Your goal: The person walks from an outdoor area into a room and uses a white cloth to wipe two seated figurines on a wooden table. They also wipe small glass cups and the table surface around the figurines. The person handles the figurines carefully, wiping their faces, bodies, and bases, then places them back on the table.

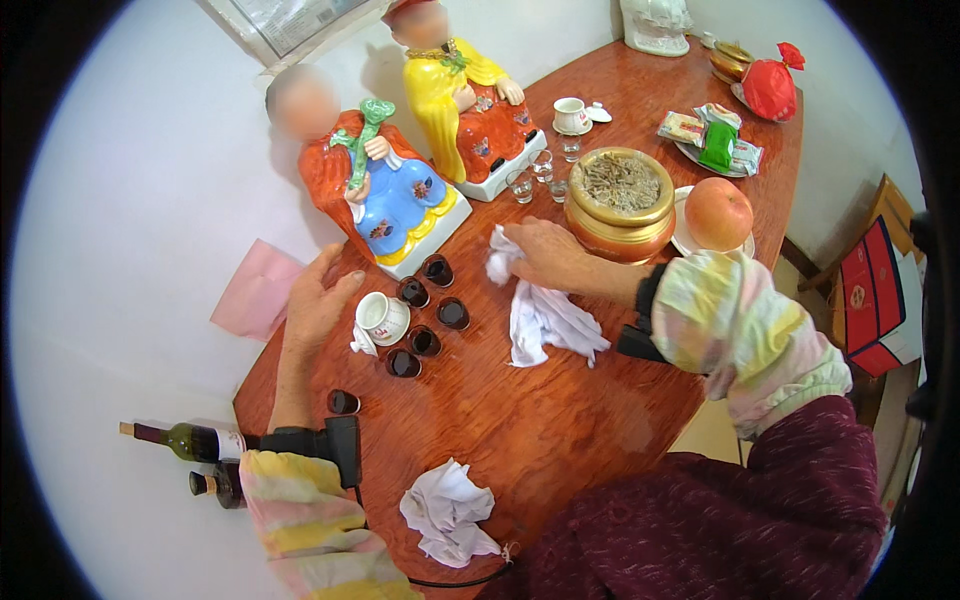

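Observation:
My right hand grips one end of a white cloth on the glossy wooden table, between the seated ceramic figures and the brass incense burner. The rest of the cloth trails towards me. My left hand has its fingers apart and holds nothing; it is at the table's left side, by the blue-and-red ceramic figure. Right of it stand a white lidded porcelain cup, its lid leaning beside it, and several small glasses of dark liquid. A second crumpled white cloth lies near the front edge.
A yellow-robed ceramic figure stands at the back with small clear glasses before it. An apple and a plate of wrapped snacks are at the right. A wine bottle is at the left. A black cable crosses the front.

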Demonstrator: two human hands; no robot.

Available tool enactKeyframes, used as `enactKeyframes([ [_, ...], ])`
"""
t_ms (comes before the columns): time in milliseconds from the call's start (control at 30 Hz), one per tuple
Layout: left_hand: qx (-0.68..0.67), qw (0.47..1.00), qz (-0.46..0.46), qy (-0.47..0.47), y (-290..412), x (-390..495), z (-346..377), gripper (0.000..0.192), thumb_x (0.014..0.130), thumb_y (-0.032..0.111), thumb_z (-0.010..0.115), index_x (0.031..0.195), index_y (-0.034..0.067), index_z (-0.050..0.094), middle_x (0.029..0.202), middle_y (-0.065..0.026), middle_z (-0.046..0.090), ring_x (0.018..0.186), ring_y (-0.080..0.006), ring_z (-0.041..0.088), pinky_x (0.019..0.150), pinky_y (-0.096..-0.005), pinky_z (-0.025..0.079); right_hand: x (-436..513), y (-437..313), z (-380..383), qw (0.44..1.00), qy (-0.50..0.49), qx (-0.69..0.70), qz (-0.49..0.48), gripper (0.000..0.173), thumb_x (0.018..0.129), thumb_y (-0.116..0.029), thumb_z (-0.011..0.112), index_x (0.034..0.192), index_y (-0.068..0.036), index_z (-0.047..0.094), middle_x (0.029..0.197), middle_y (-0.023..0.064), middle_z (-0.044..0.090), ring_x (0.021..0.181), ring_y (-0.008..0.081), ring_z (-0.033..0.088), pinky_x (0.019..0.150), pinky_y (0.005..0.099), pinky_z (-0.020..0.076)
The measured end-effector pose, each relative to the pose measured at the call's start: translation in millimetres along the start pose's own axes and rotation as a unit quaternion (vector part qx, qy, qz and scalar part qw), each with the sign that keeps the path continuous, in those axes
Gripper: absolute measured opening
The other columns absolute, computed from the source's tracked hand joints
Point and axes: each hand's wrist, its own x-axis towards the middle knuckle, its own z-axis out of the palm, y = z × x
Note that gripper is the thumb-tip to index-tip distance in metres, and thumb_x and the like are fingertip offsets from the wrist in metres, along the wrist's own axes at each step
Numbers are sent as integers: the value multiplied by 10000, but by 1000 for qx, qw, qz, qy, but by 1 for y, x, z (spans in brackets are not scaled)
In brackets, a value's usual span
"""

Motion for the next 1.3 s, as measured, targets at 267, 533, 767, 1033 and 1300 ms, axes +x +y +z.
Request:
enactKeyframes([
  [267, -21, 992, -127, 3, -34, 27, 7, 867, 714, 290, 760, 1372, -66, 322, 1347, -260, 421, 1222, -298, 462, 1002, -369, 394, 63, 5, 42, 994, 55, 7, 89, 330, 745, -94, 585, 1070, -43, 602, 1077, 213, 568, 1040, 375, 534, 862, 474, 464],
  [533, -181, 981, -71, -16, -72, 84, 42, 1100, 610, 161, 842, 1429, 19, 122, 1388, -197, 338, 1281, -292, 374, 1069, -388, 322, 100, 14, 71, 989, 47, -77, 114, 227, 781, -137, 532, 961, -50, 639, 1007, 206, 589, 1018, 362, 559, 802, 481, 473],
  [767, -211, 977, -43, -11, -81, 107, 51, 985, 627, 93, 827, 1389, 1, 209, 1299, -149, 457, 1180, -246, 482, 1015, -373, 400, 109, 21, 85, 992, 69, -92, 57, 152, 776, -131, 549, 852, -72, 667, 964, 167, 611, 940, 330, 603, 769, 454, 489],
  [1033, -168, 985, -45, -11, -99, 114, 48, 914, 634, 59, 813, 1368, -22, 274, 1254, -125, 503, 1129, -236, 513, 989, -368, 415, 110, 21, 92, 994, 26, -88, -58, 104, 746, -173, 593, 805, -118, 660, 893, 58, 620, 900, 272, 611, 744, 402, 495],
  [1300, -194, 979, -55, -36, -94, 112, 48, 1080, 573, 81, 845, 1378, -28, 133, 1313, -183, 418, 1185, -276, 467, 1007, -387, 404, 110, 7, 107, 995, -37, -50, -76, 123, 768, -189, 612, 868, -189, 683, 920, 21, 598, 969, 255, 586, 781, 411, 485],
])
